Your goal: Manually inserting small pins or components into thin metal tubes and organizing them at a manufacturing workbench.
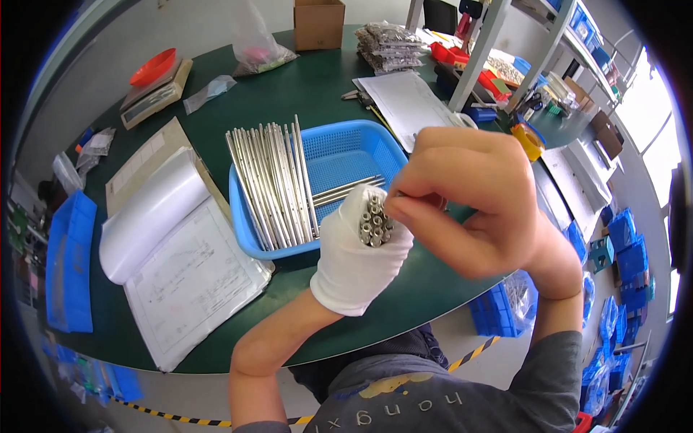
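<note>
Head view: dark green table [289, 94] in a workshop with shelving. Blue mesh basket [339, 155] bears bright metal rods [271, 184]. Gloved left hand [361, 252] grips a tube bundle [374, 222]; bare right hand [469, 209] pinches one tube.

bundle of metal tubes [374, 220]: only the hollow ends show; the lengths are hidden inside the gloved left hand [359, 258].
right hand [473, 206]: fingertips curl out of sight, so what they pinch cannot be told.
blue basket [339, 155]: near corner hidden behind both hands.
open booklet [189, 278]: drawings too small to tell.
shelf bins [621, 245]: blurred at the rim.
</note>
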Demonstrator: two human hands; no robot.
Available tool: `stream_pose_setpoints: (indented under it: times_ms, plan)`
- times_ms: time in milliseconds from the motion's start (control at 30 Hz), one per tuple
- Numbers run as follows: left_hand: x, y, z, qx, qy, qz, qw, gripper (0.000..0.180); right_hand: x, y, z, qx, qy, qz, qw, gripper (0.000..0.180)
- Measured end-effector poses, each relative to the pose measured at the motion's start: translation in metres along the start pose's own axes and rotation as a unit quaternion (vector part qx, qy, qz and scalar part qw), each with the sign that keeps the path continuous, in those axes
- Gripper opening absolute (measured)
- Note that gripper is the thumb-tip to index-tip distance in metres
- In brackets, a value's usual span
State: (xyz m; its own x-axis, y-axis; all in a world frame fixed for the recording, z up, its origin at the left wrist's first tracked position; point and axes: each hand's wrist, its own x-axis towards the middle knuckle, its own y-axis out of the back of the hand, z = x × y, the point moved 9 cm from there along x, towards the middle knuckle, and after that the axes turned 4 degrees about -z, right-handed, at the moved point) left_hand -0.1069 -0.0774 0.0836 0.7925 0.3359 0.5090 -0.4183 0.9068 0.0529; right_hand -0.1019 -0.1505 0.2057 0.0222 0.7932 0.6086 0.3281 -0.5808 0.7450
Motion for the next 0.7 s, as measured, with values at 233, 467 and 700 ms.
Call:
stream_pose_setpoints:
  times_ms: [233, 467, 700]
  plan:
    - [0.010, 0.000, 0.002, -0.021, -0.018, -0.004, 1.000, 0.017, -0.006, 0.000, 0.012, -0.013, -0.019, 0.012, 1.000, 0.008]
    - [0.012, 0.003, 0.005, -0.088, -0.011, 0.016, 0.996, 0.017, 0.005, 0.000, 0.008, -0.034, -0.030, -0.028, 0.999, 0.008]
    - [0.009, -0.003, 0.006, -0.033, 0.010, 0.003, 0.999, 0.019, 0.001, 0.005, 0.004, -0.033, -0.011, 0.021, 0.999, 0.007]
